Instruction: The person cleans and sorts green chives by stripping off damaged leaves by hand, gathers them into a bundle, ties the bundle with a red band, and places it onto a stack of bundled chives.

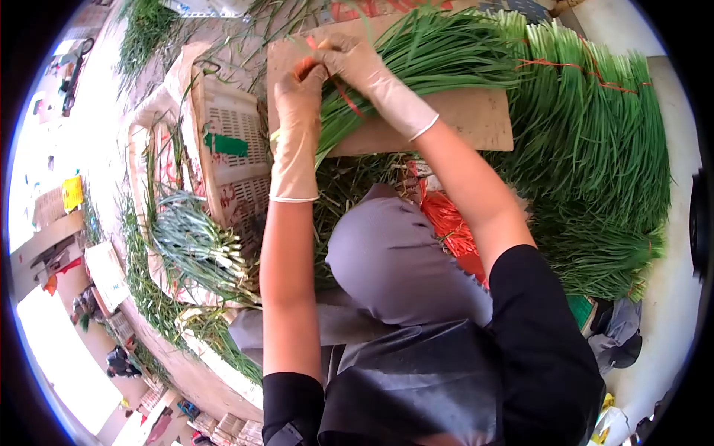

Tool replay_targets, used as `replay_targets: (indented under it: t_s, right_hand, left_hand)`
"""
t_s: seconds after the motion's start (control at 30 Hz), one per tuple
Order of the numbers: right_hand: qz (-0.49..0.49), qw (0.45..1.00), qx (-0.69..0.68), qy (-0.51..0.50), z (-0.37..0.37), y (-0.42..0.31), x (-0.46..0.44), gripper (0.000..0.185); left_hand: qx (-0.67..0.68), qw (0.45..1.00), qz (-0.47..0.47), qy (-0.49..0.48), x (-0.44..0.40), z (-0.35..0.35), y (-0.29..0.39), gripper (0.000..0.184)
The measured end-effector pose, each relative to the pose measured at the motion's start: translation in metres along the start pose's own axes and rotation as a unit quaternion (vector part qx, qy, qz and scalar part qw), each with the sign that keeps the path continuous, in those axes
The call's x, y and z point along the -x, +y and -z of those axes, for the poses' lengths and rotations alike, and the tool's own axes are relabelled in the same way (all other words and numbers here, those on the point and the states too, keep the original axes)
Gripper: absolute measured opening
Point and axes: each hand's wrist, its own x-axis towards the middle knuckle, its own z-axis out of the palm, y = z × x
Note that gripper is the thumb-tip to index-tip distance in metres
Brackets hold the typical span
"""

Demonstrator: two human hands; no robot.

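Observation:
A bundle of long green garlic chives lies across a brown board in front of me. A thin red tie runs over the bundle near its left end. My left hand, in a pale glove, is closed with bent fingers at the tie's upper end. Just right of it, my right hand, gloved too, pinches the same red tie over the bundle. The two hands nearly touch. Both sets of fingertips partly hide the tie's ends.
Tied chive bundles are stacked on the right. A white plastic crate stands left of the board, with loose green onions below it. Red ties lie beside my knee. Scattered leaves cover the floor.

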Motion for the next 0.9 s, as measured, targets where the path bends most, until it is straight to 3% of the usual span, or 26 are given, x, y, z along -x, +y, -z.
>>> replay_targets:
  t_s: [0.03,0.1,0.17,0.23,0.27,0.33,0.37,0.4,0.43,0.47,0.5,0.53,0.57,0.6,0.63,0.7,0.77,0.83,0.9]
  right_hand:
    - [0.095,0.994,0.050,0.027,-0.001,0.007,-0.003,0.014]
    - [0.166,0.972,0.144,0.086,-0.002,0.007,-0.001,0.015]
    - [0.145,0.970,0.131,0.145,-0.009,0.009,-0.005,0.013]
    - [0.054,0.983,0.098,0.146,-0.010,0.014,-0.015,0.012]
    - [0.056,0.982,0.095,0.152,-0.010,0.010,-0.016,0.012]
    - [0.012,0.987,0.114,0.112,-0.009,0.001,-0.012,0.013]
    - [0.017,0.986,0.115,0.115,-0.013,0.005,-0.013,0.013]
    - [0.178,0.973,0.095,0.110,-0.019,0.009,-0.014,0.014]
    - [0.333,0.934,0.078,0.104,-0.020,0.009,-0.014,0.015]
    - [0.224,0.968,0.067,0.089,-0.020,-0.008,-0.005,0.014]
    - [0.109,0.989,0.055,0.078,-0.023,-0.023,0.010,0.013]
    - [0.145,0.983,0.065,0.089,-0.026,-0.024,0.013,0.011]
    - [0.180,0.976,0.075,0.100,-0.025,-0.022,0.017,0.010]
    - [0.134,0.984,0.035,0.108,-0.022,-0.028,0.031,0.009]
    - [0.087,0.990,-0.012,0.112,-0.024,-0.036,0.045,0.008]
    - [0.142,0.980,0.042,0.133,-0.018,-0.034,0.083,0.007]
    - [0.137,0.983,-0.002,0.124,0.002,-0.018,0.121,0.006]
    - [0.023,0.997,-0.073,0.021,0.019,0.002,0.139,0.011]
    - [0.129,0.990,-0.027,0.043,0.012,-0.004,0.140,0.011]
  left_hand:
    - [0.020,0.999,0.019,0.038,0.000,-0.012,-0.005,0.028]
    - [-0.125,0.989,0.016,0.077,0.013,-0.018,0.003,0.026]
    - [-0.171,0.984,0.028,0.039,0.031,-0.018,0.022,0.026]
    - [-0.196,0.979,-0.062,0.001,0.043,-0.011,0.005,0.028]
    - [-0.199,0.978,-0.067,-0.002,0.044,-0.008,0.002,0.028]
    - [-0.063,0.992,-0.034,-0.109,0.046,-0.003,0.001,0.045]
    - [-0.062,0.991,-0.040,-0.110,0.048,-0.003,0.008,0.045]
    - [-0.252,0.960,-0.075,-0.096,0.048,-0.005,0.017,0.058]
    - [-0.430,0.892,-0.112,-0.079,0.049,-0.009,0.025,0.072]
    - [-0.414,0.884,-0.212,-0.053,0.050,-0.013,0.024,0.083]
    - [-0.459,0.873,-0.095,-0.138,0.043,-0.012,0.022,0.079]
    - [-0.489,0.857,-0.063,-0.148,0.039,-0.016,0.016,0.069]
    - [-0.534,0.824,-0.140,-0.127,0.037,-0.020,0.014,0.057]
    - [-0.523,0.837,-0.109,-0.118,0.035,-0.015,0.005,0.053]
    - [-0.574,0.808,-0.109,-0.079,0.022,-0.012,-0.025,0.045]
    - [-0.562,0.814,-0.092,-0.113,0.017,-0.003,-0.028,0.045]
    - [-0.525,0.839,-0.054,-0.134,0.024,-0.008,-0.004,0.047]
    - [-0.596,0.793,-0.059,-0.116,0.027,-0.016,0.000,0.050]
    - [-0.591,0.798,-0.054,-0.104,0.027,-0.019,0.004,0.053]
